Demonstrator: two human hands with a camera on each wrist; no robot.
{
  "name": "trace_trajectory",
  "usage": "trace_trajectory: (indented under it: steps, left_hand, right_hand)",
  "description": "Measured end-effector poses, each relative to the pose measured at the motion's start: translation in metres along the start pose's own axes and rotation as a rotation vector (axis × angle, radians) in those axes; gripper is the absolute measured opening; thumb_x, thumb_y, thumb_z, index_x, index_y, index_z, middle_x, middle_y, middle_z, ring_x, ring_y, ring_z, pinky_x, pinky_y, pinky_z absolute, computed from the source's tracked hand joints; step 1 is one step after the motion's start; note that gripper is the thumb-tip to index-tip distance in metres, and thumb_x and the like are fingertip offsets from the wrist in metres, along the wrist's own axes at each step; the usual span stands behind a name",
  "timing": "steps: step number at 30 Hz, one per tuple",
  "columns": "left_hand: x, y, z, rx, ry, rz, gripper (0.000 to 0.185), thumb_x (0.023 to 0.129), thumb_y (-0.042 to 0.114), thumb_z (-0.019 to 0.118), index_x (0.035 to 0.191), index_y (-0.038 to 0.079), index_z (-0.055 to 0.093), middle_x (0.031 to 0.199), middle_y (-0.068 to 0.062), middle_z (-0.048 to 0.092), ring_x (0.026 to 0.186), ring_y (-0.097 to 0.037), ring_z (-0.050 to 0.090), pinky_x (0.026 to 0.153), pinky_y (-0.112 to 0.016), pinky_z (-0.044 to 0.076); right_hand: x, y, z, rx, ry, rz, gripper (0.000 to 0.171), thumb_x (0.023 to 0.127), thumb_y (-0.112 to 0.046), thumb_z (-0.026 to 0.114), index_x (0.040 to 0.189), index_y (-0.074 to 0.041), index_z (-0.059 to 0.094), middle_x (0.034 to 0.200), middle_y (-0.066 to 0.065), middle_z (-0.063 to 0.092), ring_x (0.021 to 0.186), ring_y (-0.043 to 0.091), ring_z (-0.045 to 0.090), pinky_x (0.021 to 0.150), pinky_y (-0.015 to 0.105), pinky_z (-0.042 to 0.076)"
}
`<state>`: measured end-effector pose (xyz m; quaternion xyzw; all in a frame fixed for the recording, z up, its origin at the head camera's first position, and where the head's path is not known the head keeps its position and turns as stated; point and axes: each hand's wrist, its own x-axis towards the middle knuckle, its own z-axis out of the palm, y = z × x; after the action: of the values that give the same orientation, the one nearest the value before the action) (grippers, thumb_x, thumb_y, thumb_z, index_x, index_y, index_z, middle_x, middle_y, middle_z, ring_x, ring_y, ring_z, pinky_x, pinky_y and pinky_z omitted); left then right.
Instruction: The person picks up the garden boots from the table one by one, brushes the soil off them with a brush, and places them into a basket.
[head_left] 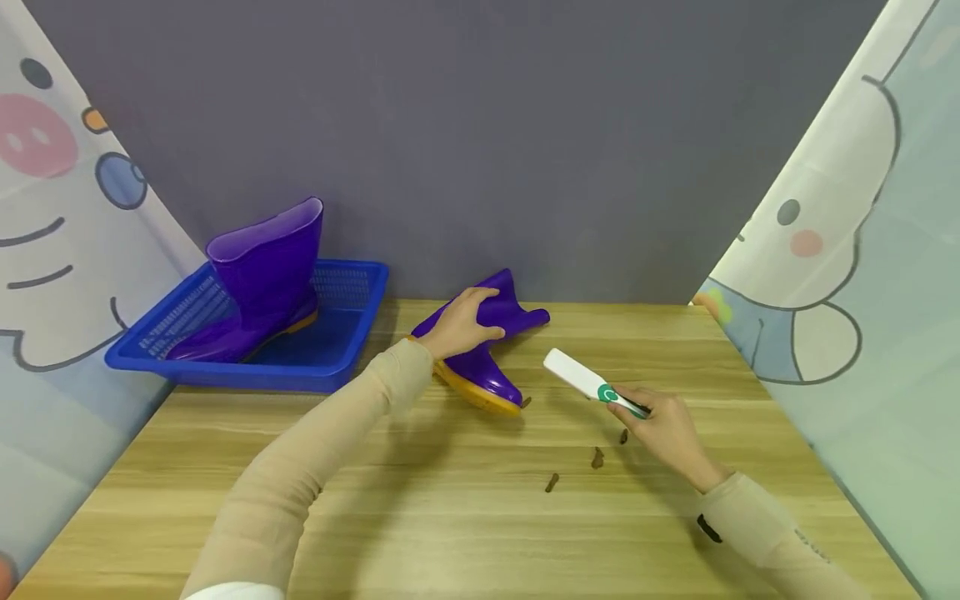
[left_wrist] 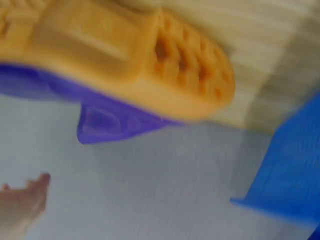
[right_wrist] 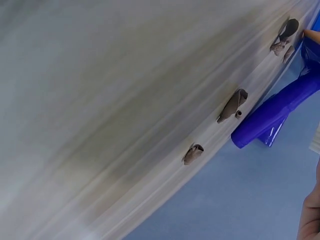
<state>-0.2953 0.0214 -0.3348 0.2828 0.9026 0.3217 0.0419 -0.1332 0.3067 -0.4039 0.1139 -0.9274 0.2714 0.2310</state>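
A purple rain boot with a yellow-orange sole lies tipped on the table, its toe toward the front and its shaft toward the back right. My left hand is over the boot with fingers and thumb spread; the left wrist view has its fingertips apart from the boot. To the right, my right hand grips the handle of a white brush with a green mark, held above the table and pointing toward the boot. Several curled brown scraps are scattered below and around the brush.
At the left, a blue plastic basket holds a second purple rain boot, standing upright. A grey wall rises behind the wooden table. Cartoon-printed sheets flank both sides.
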Motion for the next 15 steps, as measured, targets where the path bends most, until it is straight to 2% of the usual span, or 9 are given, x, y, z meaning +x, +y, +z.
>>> trace_trajectory:
  steps: [5, 10, 12, 15]
  left_hand:
    - [0.036, 0.002, -0.003, 0.043, -0.174, 0.031, 0.059, 0.084, 0.029, 0.065, 0.135, 0.010, 0.043, 0.139, -0.008, 0.044, 0.130, -0.026, 0.037, 0.108, -0.038, 0.030]
    - [0.074, -0.009, 0.011, 0.104, -0.368, -0.023, 0.056, 0.086, 0.027, 0.064, 0.134, 0.005, 0.044, 0.135, -0.011, 0.048, 0.126, -0.025, 0.042, 0.106, -0.034, 0.033]
    - [0.085, -0.015, 0.022, 0.139, -0.401, -0.049, 0.058, 0.086, 0.028, 0.064, 0.134, 0.005, 0.043, 0.135, -0.010, 0.048, 0.127, -0.024, 0.042, 0.107, -0.033, 0.032]
    - [0.097, -0.021, 0.039, 0.219, -0.380, -0.083, 0.060, 0.084, 0.032, 0.066, 0.134, 0.006, 0.045, 0.136, -0.009, 0.048, 0.127, -0.025, 0.041, 0.107, -0.034, 0.032]
  right_hand:
    - [0.000, 0.004, -0.003, -0.014, 0.025, 0.011, 0.029, 0.075, -0.008, 0.074, 0.102, 0.003, 0.068, 0.093, 0.020, 0.069, 0.046, -0.002, 0.041, 0.038, 0.019, 0.034]
    - [-0.002, 0.008, -0.006, -0.027, 0.042, 0.006, 0.028, 0.075, -0.008, 0.074, 0.101, 0.002, 0.069, 0.089, 0.017, 0.070, 0.050, -0.001, 0.045, 0.040, 0.019, 0.037]
    - [-0.004, 0.010, -0.007, -0.020, 0.044, 0.011, 0.029, 0.075, -0.007, 0.074, 0.101, 0.003, 0.069, 0.089, 0.017, 0.070, 0.051, -0.002, 0.047, 0.041, 0.019, 0.039]
    - [-0.009, 0.012, -0.010, -0.020, 0.058, 0.020, 0.029, 0.074, -0.005, 0.074, 0.101, 0.003, 0.068, 0.089, 0.018, 0.070, 0.052, -0.003, 0.050, 0.042, 0.019, 0.040]
